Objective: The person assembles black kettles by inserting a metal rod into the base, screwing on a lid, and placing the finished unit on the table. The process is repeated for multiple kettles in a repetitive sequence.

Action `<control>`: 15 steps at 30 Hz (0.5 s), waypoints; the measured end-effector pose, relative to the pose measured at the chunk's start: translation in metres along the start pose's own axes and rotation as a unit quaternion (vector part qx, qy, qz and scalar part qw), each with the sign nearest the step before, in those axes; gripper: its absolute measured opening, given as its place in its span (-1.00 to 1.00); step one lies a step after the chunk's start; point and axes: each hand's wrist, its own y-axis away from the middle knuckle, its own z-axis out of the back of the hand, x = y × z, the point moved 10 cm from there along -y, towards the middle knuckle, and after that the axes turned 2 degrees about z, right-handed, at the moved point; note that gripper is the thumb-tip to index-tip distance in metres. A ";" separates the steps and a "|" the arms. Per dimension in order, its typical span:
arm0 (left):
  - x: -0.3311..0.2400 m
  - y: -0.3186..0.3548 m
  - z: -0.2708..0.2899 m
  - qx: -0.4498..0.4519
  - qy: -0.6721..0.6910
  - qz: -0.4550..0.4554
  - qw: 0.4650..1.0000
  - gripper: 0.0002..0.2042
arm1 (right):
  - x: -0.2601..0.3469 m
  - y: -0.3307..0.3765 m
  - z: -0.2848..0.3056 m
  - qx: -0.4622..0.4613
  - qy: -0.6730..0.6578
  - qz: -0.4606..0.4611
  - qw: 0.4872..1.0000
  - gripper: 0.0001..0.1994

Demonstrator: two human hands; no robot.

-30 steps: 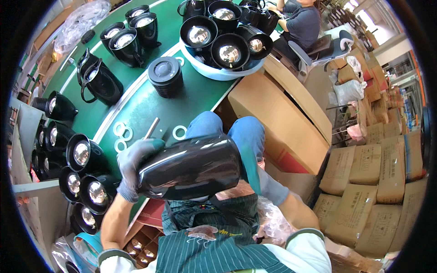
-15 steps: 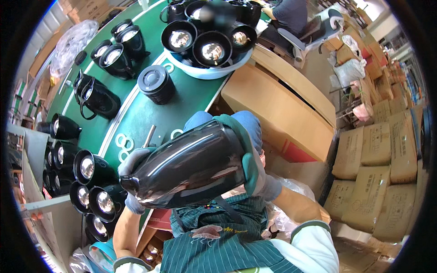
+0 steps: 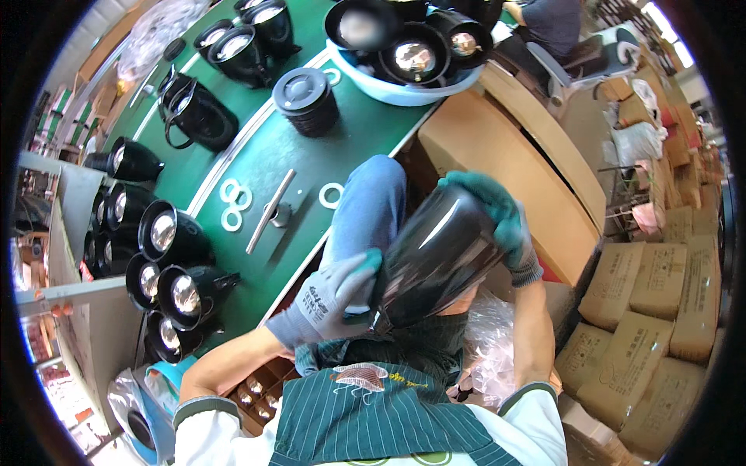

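Note:
A glossy black jug body (image 3: 443,256) is held aslant over my lap, between my two gloved hands. My left hand (image 3: 330,299), in a grey glove with a green-coated palm, grips the jug's narrower spout end. My right hand (image 3: 497,217) wraps round its wide end; the inside of the jug is hidden. On the green table to the left of the jug stands a T-shaped metal tool (image 3: 272,211). White rings (image 3: 231,203) lie beside it, with another single ring (image 3: 332,196) nearer the table edge.
A stack of black lids (image 3: 305,105) stands farther back. Behind it a light-blue basin (image 3: 412,93) holds several black jugs with shiny liners. More jugs (image 3: 179,299) crowd the left side. Cardboard boxes (image 3: 614,287) are piled at right. A person (image 3: 548,23) sits at the far end.
The jug has moved right, away from the table, and tilted steeper, with both hands still on it. The metal tool and more of the table have come into view as my head turned.

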 end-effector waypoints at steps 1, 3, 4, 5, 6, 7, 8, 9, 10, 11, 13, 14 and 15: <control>0.014 0.013 -0.013 0.071 -0.020 -0.051 0.996 -0.26 | 0.002 0.000 -0.010 0.071 0.110 0.020 0.991 -0.27; 0.072 0.045 0.007 -0.014 -0.113 0.008 0.993 -0.39 | 0.003 -0.004 -0.069 0.223 0.271 0.114 0.930 -0.26; 0.116 0.070 0.022 -0.112 -0.212 0.123 0.963 -0.38 | -0.008 -0.005 -0.094 0.250 0.292 0.123 0.915 -0.27; 0.140 0.062 0.042 -0.169 -0.238 0.200 0.935 -0.35 | -0.018 -0.001 -0.112 0.271 0.318 0.126 0.900 -0.27; 0.180 0.074 0.050 -0.182 -0.343 0.281 0.878 -0.30 | -0.032 0.001 -0.117 0.270 0.312 0.127 0.902 -0.25; 0.211 0.077 0.057 -0.151 -0.344 0.368 0.851 -0.26 | -0.038 -0.004 -0.114 0.277 0.320 0.097 0.901 -0.14; 0.229 0.073 0.059 -0.110 -0.357 0.400 0.837 -0.29 | -0.039 -0.005 -0.106 0.246 0.359 0.080 0.897 -0.06; 0.240 0.070 0.058 -0.074 -0.376 0.423 0.821 -0.34 | -0.039 -0.005 -0.096 0.212 0.399 0.063 0.890 0.03; 0.256 0.074 0.056 -0.037 -0.343 0.462 0.817 -0.35 | -0.045 0.000 -0.084 0.181 0.424 0.017 0.887 0.08; 0.271 0.081 0.054 0.000 -0.308 0.499 0.810 -0.37 | -0.050 0.010 -0.075 0.150 0.448 -0.029 0.881 0.13; 0.274 0.086 0.060 -0.062 -0.300 0.501 0.810 -0.43 | -0.058 0.033 -0.058 0.095 0.381 -0.106 0.914 0.24; 0.278 0.090 0.060 -0.075 -0.267 0.508 0.815 -0.43 | -0.056 0.041 -0.056 0.055 0.336 -0.108 0.934 0.26; 0.276 0.088 0.064 -0.088 -0.235 0.514 0.820 -0.42 | -0.057 0.046 -0.052 0.012 0.290 -0.107 0.951 0.28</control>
